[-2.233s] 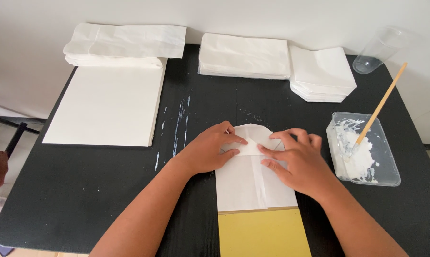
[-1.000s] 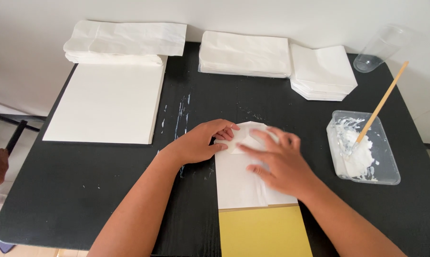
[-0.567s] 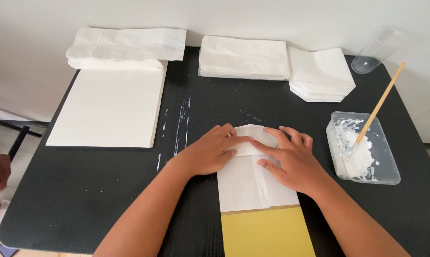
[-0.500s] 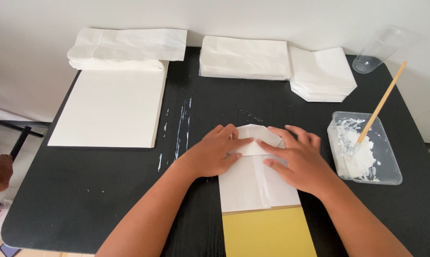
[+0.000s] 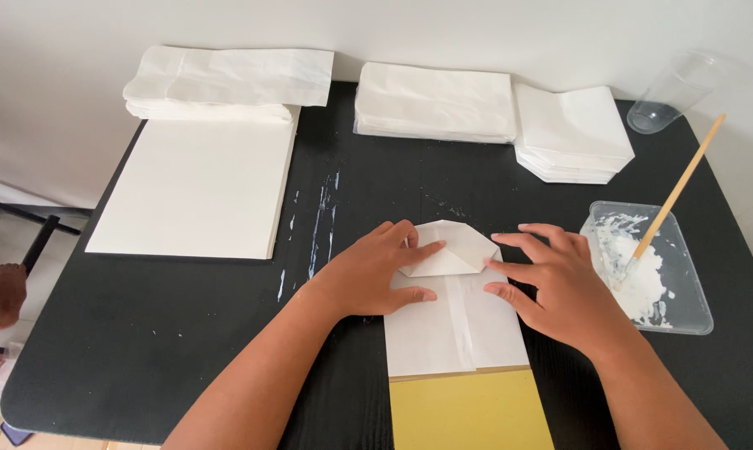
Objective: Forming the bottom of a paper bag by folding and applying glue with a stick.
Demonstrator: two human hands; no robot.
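Two hands flatten the fold

Both palms are back on the bag (image 5: 456, 321): left hand (image 5: 368, 275) spread flat, forefinger on the flap (image 5: 447, 254); right hand (image 5: 560, 283), moments ago sweeping across, now rests open beside it. Crease looks set.

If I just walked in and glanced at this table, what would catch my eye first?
Two bare hands, the left hand and the right hand, pressing flat on a folded white paper bag at the front middle of the black table. Under it lies a yellow sheet; to the right, a clear tray of white paste holds a wooden stick.
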